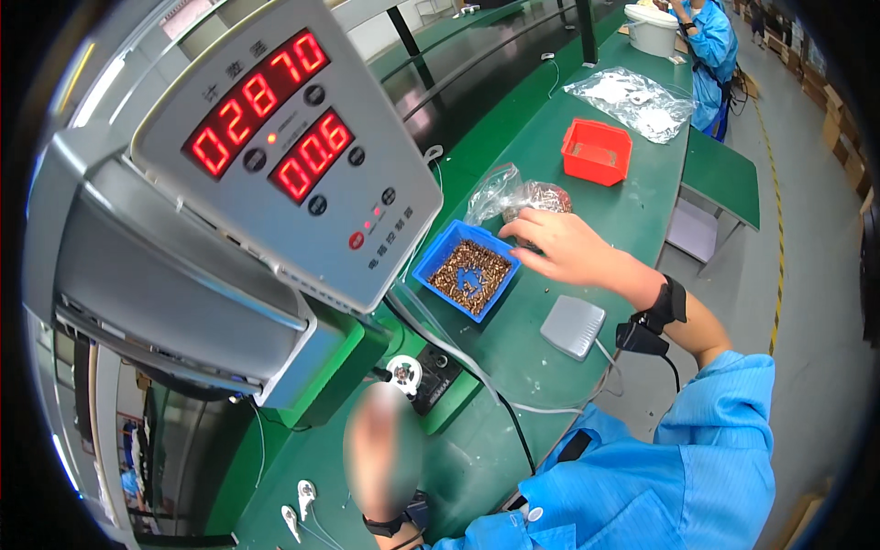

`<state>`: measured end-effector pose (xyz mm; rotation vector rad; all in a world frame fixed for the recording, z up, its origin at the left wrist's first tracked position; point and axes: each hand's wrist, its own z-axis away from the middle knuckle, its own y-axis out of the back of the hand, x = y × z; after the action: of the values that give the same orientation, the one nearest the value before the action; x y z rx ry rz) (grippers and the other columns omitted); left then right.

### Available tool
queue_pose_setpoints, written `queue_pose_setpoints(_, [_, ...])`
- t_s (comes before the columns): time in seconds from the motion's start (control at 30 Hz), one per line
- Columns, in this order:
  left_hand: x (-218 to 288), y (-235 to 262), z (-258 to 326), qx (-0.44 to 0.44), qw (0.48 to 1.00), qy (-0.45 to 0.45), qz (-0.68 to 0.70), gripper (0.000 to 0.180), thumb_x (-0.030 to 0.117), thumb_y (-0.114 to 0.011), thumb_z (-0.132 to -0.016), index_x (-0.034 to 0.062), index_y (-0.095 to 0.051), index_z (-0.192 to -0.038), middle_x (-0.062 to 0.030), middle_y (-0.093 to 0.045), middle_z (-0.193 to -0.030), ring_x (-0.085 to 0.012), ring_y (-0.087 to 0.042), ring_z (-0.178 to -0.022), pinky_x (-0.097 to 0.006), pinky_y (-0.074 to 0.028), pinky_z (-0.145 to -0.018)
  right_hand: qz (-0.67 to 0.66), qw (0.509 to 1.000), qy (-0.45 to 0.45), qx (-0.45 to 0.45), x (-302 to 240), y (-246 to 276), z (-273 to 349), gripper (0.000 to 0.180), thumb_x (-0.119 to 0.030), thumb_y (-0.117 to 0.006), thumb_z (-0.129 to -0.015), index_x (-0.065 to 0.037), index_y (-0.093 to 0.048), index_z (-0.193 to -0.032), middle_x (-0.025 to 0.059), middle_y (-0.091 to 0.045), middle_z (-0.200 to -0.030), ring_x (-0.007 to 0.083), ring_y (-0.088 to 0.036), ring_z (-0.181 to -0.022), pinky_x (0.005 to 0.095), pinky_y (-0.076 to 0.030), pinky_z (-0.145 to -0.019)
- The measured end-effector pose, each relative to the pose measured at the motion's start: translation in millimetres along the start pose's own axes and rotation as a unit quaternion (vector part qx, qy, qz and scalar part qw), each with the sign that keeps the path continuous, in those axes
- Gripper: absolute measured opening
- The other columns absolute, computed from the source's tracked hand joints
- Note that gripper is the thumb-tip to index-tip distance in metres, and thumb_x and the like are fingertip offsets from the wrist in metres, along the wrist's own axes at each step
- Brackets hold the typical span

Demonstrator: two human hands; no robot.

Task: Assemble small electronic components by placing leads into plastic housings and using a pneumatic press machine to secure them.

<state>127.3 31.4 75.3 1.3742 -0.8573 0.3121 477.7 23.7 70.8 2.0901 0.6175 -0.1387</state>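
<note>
Over the blue tray (466,275) of small brown metal parts, the right hand (559,246) is stretched out, palm down, fingers (518,225) loosely curled at the tray's far corner, beside a crumpled clear bag (513,194) with more of the same parts inside. Whether anything is pinched between those fingertips, I cannot tell. A black strap with a small box sits on that wrist, a cable running back from it.

Down low, the left hand (383,449) is raised close to the camera and badly blurred (its grip cannot be made out), hanging just below a small white round fixture (404,372) on a black base at the foot of the grey machine. The machine's slanted panel (284,137) glows with two rows of red digits.

On the green surface (632,211), a grey foot-pedal-shaped switch (573,325) lies just right of the blue tray, its cord trailing off. Further along sit a red bin (597,151) and a larger clear plastic bag (632,101). At the far end, another person in a blue coat (710,46) stands by a white bucket (651,27).
</note>
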Motion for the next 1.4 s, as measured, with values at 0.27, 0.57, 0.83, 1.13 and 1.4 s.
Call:
queue_pose_setpoints(0.27, [-104.2,96.3,16.3,0.059,0.99,0.124,0.025,0.034,0.016,-0.054,-0.086,-0.0064,-0.053,-0.111,-0.0063,-0.062,-0.083,-0.0127,-0.056,-0.068,-0.026,-0.044,-0.063,0.062,0.977,-0.052,-0.196,64.4,-37.3,-87.7,0.027,-0.023,-0.059,-0.074,-0.001,-0.06,-0.09,0.0173,-0.06,-0.084,0.0331,-0.058,-0.083,0.0416,-0.048,-0.073])
queue_pose_setpoints(0.57, [-132.5,113.1,43.4,0.127,0.962,0.188,-0.15,0.038,0.018,-0.054,-0.086,-0.0044,-0.049,-0.116,-0.0099,-0.059,-0.094,-0.0164,-0.054,-0.08,-0.028,-0.042,-0.072,0.064,0.943,-0.185,-0.271,111.0,-120.8,-197.0,0.027,-0.011,-0.058,-0.067,-0.003,-0.066,-0.091,0.0148,-0.064,-0.095,0.0295,-0.062,-0.089,0.0384,-0.051,-0.071])
queue_pose_setpoints(0.83, [-136.2,104.1,91.5,0.124,0.946,0.26,-0.149,0.041,0.02,-0.054,-0.087,-0.0027,-0.047,-0.12,-0.0131,-0.056,-0.104,-0.0196,-0.052,-0.091,-0.03,-0.04,-0.08,0.047,0.916,-0.348,-0.192,144.1,-198.7,-203.6,0.023,-0.013,-0.06,-0.072,-0.01,-0.067,-0.094,0.0058,-0.065,-0.102,0.0219,-0.063,-0.093,0.0413,-0.051,-0.054])
queue_pose_setpoints(1.13, [-164.8,103.5,170.7,0.121,0.92,0.355,-0.111,0.045,0.021,-0.054,-0.087,-0.0008,-0.044,-0.125,-0.0166,-0.053,-0.115,-0.0233,-0.05,-0.103,-0.032,-0.038,-0.089,0.195,0.838,-0.49,-0.137,187.7,-224.7,-215.2,0.012,-0.018,-0.055,-0.082,-0.013,-0.063,-0.089,-0.0007,-0.06,-0.087,0.0178,-0.062,-0.072,0.0328,-0.038,-0.037])
queue_pose_setpoints(1.4, [-123.4,83.8,174.4,0.123,0.907,0.367,-0.166,0.043,0.018,-0.055,-0.087,-0.0044,-0.046,-0.122,-0.0196,-0.056,-0.114,-0.0219,-0.052,-0.106,-0.033,-0.038,-0.091,0.113,0.891,-0.417,-0.142,215.8,-202.7,-216.3,0.014,-0.021,-0.061,-0.075,-0.009,-0.068,-0.078,0.0039,-0.065,-0.072,0.0207,-0.063,-0.065,0.0361,-0.043,-0.041])
